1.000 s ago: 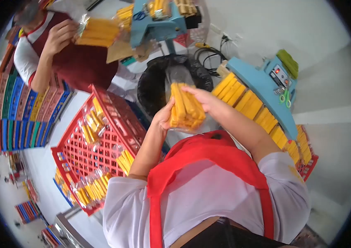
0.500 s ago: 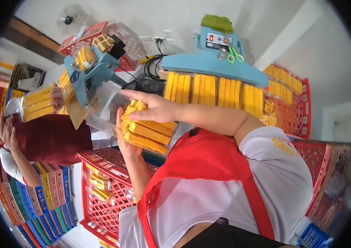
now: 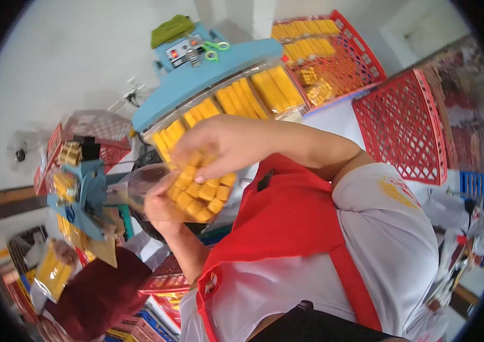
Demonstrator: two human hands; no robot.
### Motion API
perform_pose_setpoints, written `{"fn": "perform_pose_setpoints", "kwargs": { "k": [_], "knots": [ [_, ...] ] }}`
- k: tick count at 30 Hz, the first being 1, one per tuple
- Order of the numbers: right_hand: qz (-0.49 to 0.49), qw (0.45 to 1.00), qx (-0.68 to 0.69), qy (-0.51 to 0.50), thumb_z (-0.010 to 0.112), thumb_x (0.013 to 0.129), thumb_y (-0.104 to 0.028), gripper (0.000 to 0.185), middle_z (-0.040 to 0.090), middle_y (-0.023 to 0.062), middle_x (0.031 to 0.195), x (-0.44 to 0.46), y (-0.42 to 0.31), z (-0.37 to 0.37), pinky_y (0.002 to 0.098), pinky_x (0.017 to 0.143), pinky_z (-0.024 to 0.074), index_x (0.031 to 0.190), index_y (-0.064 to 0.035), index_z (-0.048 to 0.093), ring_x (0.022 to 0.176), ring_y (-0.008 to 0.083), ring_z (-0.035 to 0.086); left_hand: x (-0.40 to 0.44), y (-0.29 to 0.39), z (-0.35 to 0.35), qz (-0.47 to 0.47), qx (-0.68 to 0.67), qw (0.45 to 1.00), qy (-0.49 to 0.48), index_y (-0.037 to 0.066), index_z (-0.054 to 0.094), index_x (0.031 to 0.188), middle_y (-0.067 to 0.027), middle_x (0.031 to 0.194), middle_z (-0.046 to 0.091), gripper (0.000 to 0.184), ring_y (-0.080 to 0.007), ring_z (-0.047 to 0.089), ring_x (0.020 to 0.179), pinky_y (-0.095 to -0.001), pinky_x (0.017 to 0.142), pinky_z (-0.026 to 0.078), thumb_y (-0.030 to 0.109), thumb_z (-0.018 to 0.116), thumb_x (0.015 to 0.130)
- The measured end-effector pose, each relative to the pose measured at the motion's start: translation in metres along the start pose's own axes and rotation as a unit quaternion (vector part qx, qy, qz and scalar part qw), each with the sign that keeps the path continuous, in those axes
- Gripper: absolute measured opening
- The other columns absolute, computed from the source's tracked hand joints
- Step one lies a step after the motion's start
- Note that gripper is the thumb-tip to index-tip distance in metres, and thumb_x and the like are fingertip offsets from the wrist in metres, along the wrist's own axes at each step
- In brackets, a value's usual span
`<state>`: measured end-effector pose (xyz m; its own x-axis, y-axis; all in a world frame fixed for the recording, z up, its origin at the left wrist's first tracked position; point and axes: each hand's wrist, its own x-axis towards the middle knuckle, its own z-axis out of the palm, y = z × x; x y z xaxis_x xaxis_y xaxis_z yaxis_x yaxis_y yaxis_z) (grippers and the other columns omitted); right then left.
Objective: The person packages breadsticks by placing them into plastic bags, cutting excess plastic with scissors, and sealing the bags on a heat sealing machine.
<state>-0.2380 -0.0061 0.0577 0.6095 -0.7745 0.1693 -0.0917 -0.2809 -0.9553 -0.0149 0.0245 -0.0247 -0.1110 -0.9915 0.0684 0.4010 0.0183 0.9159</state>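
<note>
Cupped in my left hand [image 3: 160,204] is a clear plastic bag of yellow sticks [image 3: 205,200], their square ends facing up toward me. My right hand [image 3: 213,145], slightly blurred, grips the same bundle from above, with its thumb on the stick ends. The open, empty part of the bag spreads out to the left behind my left fingers. Just beyond my hands, bagged yellow sticks [image 3: 236,100] lie in a row along a light-blue bag sealer [image 3: 207,71].
Green-handled scissors [image 3: 214,50] and a green cloth [image 3: 172,29] lie on the sealer. A red crate [image 3: 361,51] holds more bags; another red crate [image 3: 398,125] is at right. At lower left, a co-worker in maroon [image 3: 102,290] is near a second blue sealer [image 3: 85,194].
My view has swung to the right. The bundle has tipped from lying lengthwise to showing its stick ends. My right hand has shifted its grip on top.
</note>
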Motion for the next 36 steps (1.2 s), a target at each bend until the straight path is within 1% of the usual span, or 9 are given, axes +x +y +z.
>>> {"fn": "perform_pose_setpoints", "kwargs": {
  "k": [2, 8, 14, 18, 22, 24, 26, 28, 36],
  "knots": [
    [-0.149, 0.975, -0.163, 0.031, 0.067, 0.068, -0.019, 0.044, 0.057, 0.0066, 0.092, -0.025, 0.013, -0.013, 0.0291, 0.070, 0.0414, 0.107, -0.0063, 0.051, 0.083, 0.0161, 0.052, 0.010, -0.016, 0.016, 0.111, 0.101, 0.981, -0.124, -0.006, 0.054, 0.090, -0.0222, 0.097, 0.055, 0.037, -0.0282, 0.053, 0.092, -0.0397, 0.082, 0.041, 0.030, 0.045, 0.085],
    [0.060, 0.989, -0.092, 0.095, 0.068, 0.067, -0.016, 0.046, 0.057, 0.0077, 0.094, -0.113, -0.030, -0.064, 0.0280, 0.074, 0.0410, 0.107, -0.0021, 0.051, 0.088, 0.0176, 0.053, 0.021, -0.036, 0.110, 0.011, 0.071, 0.969, -0.238, -0.006, 0.056, 0.089, -0.0189, 0.098, 0.057, 0.036, -0.0260, 0.053, 0.094, -0.0364, 0.085, 0.038, 0.027, 0.041, 0.087],
    [0.099, 0.976, -0.098, 0.165, 0.065, 0.069, -0.016, 0.029, 0.057, 0.0073, 0.081, -0.194, -0.019, -0.118, 0.0271, 0.064, 0.0424, 0.094, -0.0027, 0.056, 0.073, 0.0169, 0.054, 0.033, -0.078, 0.194, -0.037, 0.041, 0.941, -0.335, -0.005, 0.057, 0.091, -0.0165, 0.101, 0.057, 0.036, -0.0236, 0.053, 0.095, -0.0329, 0.085, 0.038, 0.025, 0.037, 0.088],
    [0.104, 0.964, -0.103, 0.224, 0.063, 0.072, -0.007, 0.006, 0.057, 0.0052, 0.070, -0.273, 0.002, -0.172, 0.0258, 0.058, 0.0398, 0.073, -0.0022, 0.060, 0.064, 0.0123, 0.052, 0.039, -0.125, 0.280, -0.042, 0.107, 0.919, -0.378, -0.002, 0.056, 0.098, -0.0146, 0.103, 0.057, 0.032, -0.0219, 0.052, 0.098, -0.0307, 0.086, 0.037, 0.023, 0.039, 0.088],
    [0.136, 0.935, -0.051, 0.323, 0.063, 0.072, -0.012, 0.011, 0.057, 0.0074, 0.069, -0.368, 0.044, -0.239, 0.0265, 0.057, 0.0405, 0.073, -0.0015, 0.060, 0.063, 0.0133, 0.052, 0.041, -0.205, 0.372, -0.044, 0.272, 0.893, -0.357, 0.000, 0.048, 0.112, -0.0132, 0.115, 0.049, 0.032, -0.0203, 0.045, 0.107, -0.0314, 0.090, 0.033, 0.018, 0.043, 0.085],
    [0.300, 0.866, -0.155, 0.368, 0.060, 0.070, -0.020, 0.020, 0.057, 0.0134, 0.067, -0.406, 0.076, -0.279, 0.0287, 0.056, 0.0422, 0.077, -0.0010, 0.061, 0.063, 0.0219, 0.056, 0.039, -0.246, 0.388, -0.071, 0.288, 0.883, -0.363, 0.003, 0.045, 0.116, -0.0112, 0.120, 0.045, 0.035, -0.0194, 0.043, 0.109, -0.0304, 0.091, 0.033, 0.017, 0.046, 0.084],
    [0.325, 0.838, -0.200, 0.390, 0.058, 0.069, -0.020, 0.020, 0.057, 0.0143, 0.065, -0.446, 0.161, -0.312, 0.0313, 0.057, 0.0430, 0.076, -0.0014, 0.061, 0.061, 0.0236, 0.056, 0.032, -0.271, 0.394, -0.128, 0.414, 0.780, -0.452, 0.004, 0.046, 0.116, -0.0126, 0.119, 0.046, 0.036, -0.0218, 0.043, 0.110, -0.0307, 0.092, 0.032, 0.021, 0.048, 0.083],
    [0.458, 0.762, -0.249, 0.385, 0.054, 0.069, -0.019, 0.018, 0.057, 0.0165, 0.066, -0.456, 0.205, -0.338, 0.0351, 0.058, 0.0436, 0.073, -0.0029, 0.061, 0.062, 0.0267, 0.057, 0.021, -0.287, 0.391, -0.156, 0.421, 0.761, -0.469, 0.005, 0.046, 0.116, -0.0142, 0.118, 0.046, 0.039, -0.0249, 0.042, 0.111, -0.0323, 0.092, 0.033, 0.025, 0.050, 0.082],
    [0.389, 0.695, -0.327, 0.509, 0.050, 0.073, -0.028, 0.026, 0.059, 0.0171, 0.077, -0.500, 0.465, -0.372, 0.0402, 0.063, 0.0439, 0.076, -0.0046, 0.062, 0.073, 0.0328, 0.057, -0.034, -0.322, 0.313, -0.363, 0.564, 0.627, -0.396, 0.006, 0.043, 0.118, -0.0165, 0.117, 0.047, 0.046, -0.0290, 0.044, 0.109, -0.0342, 0.091, 0.034, 0.031, 0.051, 0.081]
  ]
}}
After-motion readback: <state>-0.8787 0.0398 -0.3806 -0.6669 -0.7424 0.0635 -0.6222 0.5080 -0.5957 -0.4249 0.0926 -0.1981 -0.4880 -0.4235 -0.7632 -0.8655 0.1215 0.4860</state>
